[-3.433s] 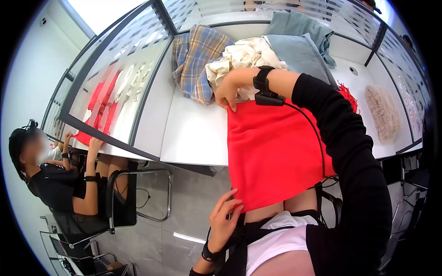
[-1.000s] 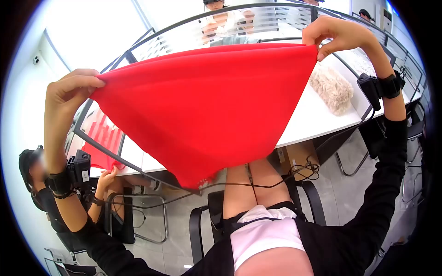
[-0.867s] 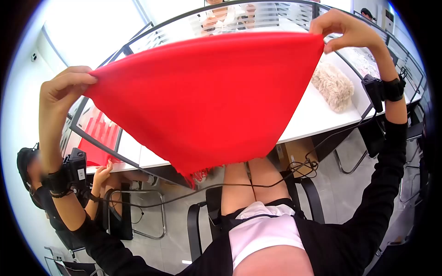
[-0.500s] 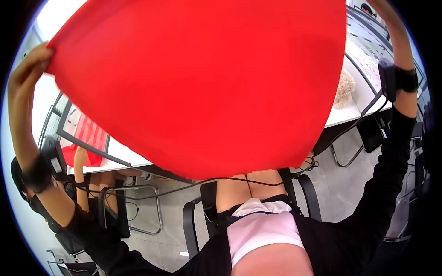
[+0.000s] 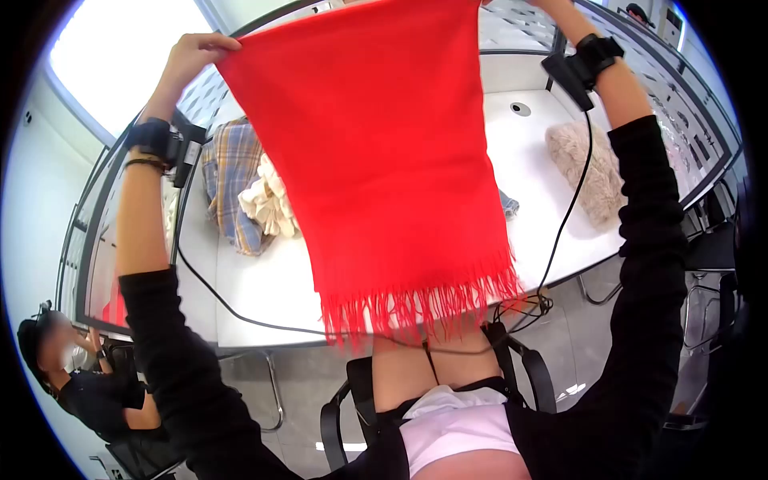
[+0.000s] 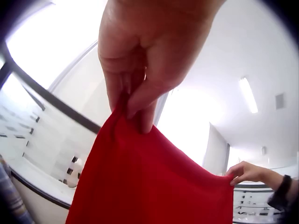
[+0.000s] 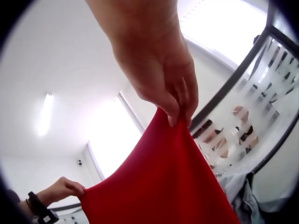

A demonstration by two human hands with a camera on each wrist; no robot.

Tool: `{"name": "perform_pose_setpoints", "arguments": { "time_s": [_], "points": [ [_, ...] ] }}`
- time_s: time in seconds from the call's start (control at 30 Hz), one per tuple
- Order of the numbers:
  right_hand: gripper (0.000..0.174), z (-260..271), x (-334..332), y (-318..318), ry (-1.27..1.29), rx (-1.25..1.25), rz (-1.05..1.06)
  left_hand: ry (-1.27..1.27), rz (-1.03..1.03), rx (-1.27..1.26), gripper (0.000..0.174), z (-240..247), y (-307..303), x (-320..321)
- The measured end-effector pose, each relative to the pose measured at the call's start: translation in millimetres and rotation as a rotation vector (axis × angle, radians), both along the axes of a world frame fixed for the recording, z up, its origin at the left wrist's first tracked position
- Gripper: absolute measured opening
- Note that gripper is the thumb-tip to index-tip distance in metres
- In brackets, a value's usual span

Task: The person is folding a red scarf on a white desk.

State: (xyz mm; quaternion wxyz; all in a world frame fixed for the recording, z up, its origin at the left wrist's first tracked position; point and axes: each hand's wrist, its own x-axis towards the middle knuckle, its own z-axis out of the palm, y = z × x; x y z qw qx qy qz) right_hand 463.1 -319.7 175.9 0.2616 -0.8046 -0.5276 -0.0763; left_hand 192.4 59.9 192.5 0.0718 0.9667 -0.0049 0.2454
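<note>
A red scarf (image 5: pixel 384 152) with a fringed lower end hangs spread between my two raised hands, over the desk's front edge. My left hand (image 5: pixel 194 60) pinches its upper left corner; in the left wrist view, thumb and fingers of the left hand (image 6: pixel 149 60) nip the cloth into a fold. In the right wrist view my right hand (image 7: pixel 159 74) pinches the other upper corner between thumb and fingers. That hand is mostly cut off at the top of the head view. The fringe (image 5: pixel 420 312) dangles above my lap, a black cable crossing there.
On the white desk (image 5: pixel 256 300) lie a plaid cloth (image 5: pixel 232 180) and a cream cloth (image 5: pixel 270 200) at left, and a fluffy beige item (image 5: pixel 588 168) at right. Low partitions surround the desk. Cables from both wrists hang across. Another person (image 5: pixel 88 392) sits at left.
First the scarf lay partly on the desk and lap; then both hands raised it spread wide. Since half a second ago the hands have come closer together, and the fringed end now hangs in view.
</note>
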Motion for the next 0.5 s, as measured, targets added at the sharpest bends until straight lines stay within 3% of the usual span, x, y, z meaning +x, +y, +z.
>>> {"name": "perform_pose_setpoints", "arguments": {
  "time_s": [0.17, 0.2, 0.27, 0.37, 0.43, 0.5],
  "points": [
    [0.022, -41, 9, 14, 0.048, 0.001, -0.097, -0.065, 0.06, -0.025, 0.02, -61, 15, 32],
    [0.021, -48, 6, 8, -0.086, 0.015, -0.056, -0.078, -0.01, -0.069, 0.019, -67, 18, 27],
    [0.02, -56, -8, -13, -0.36, 0.055, 0.03, -0.117, -0.117, -0.144, 0.017, -74, 10, 4],
    [0.017, -58, -68, -46, -0.068, 0.102, 0.052, -0.173, -0.095, -0.129, 0.017, -78, -24, -49],
    [0.013, -73, -100, -67, -0.243, 0.03, 0.072, -0.169, -0.144, -0.197, 0.017, -84, -60, -89],
    [0.018, -100, -99, -76, -0.268, 0.084, 0.19, -0.184, -0.13, 0.01, 0.023, -101, -86, -122]
  ]
}}
